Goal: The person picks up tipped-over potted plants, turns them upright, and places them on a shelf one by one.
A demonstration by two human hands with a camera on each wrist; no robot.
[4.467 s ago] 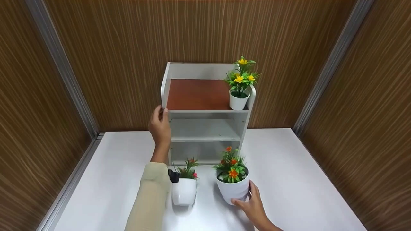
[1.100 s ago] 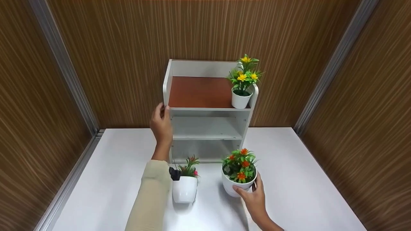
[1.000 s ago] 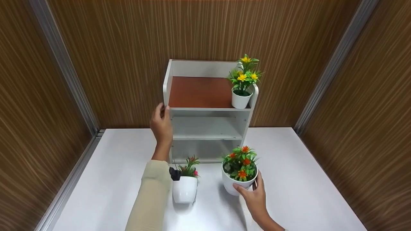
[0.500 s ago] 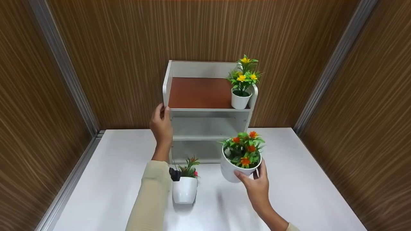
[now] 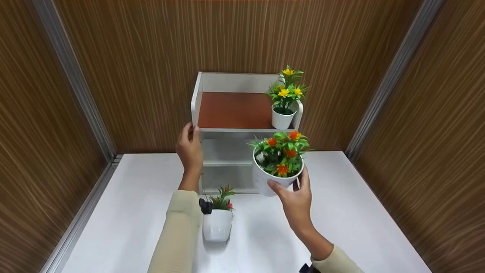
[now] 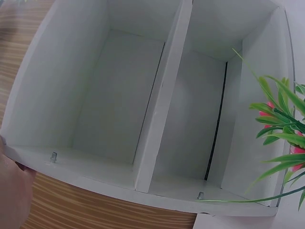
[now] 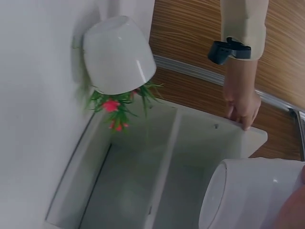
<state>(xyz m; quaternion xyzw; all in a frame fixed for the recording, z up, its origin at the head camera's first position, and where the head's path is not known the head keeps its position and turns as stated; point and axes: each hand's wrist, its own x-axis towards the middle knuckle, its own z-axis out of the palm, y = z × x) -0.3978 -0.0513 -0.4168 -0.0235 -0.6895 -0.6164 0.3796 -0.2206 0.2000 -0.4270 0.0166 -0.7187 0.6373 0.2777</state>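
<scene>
My right hand [image 5: 297, 203] grips a white pot holding an orange-flowered artificial plant [image 5: 282, 153], thumb on the front and fingers round the right side. The pot is tilted and lifted off the table, overlapping the shelf's right half in the head view. In the right wrist view the white pot [image 7: 252, 193] shows its underside edge. My left hand [image 5: 190, 146] holds the left side panel of a white shelf unit [image 5: 246, 130] just below its brown top board. Inside the shelf, the left wrist view shows two bare compartments beside a divider [image 6: 159, 102].
A small white pot with yellow flowers [image 5: 282, 119] stands at the right end of the top board. Another white pot with pink flowers [image 5: 217, 227] stands on the white table [image 5: 341, 212] beside my left forearm. Wood-grain walls [image 5: 151, 76] enclose the table.
My right hand has lifted the orange-flowered plant off the table, up and toward the shelf, and the pot now tilts. The left hand keeps its hold on the side panel.
</scene>
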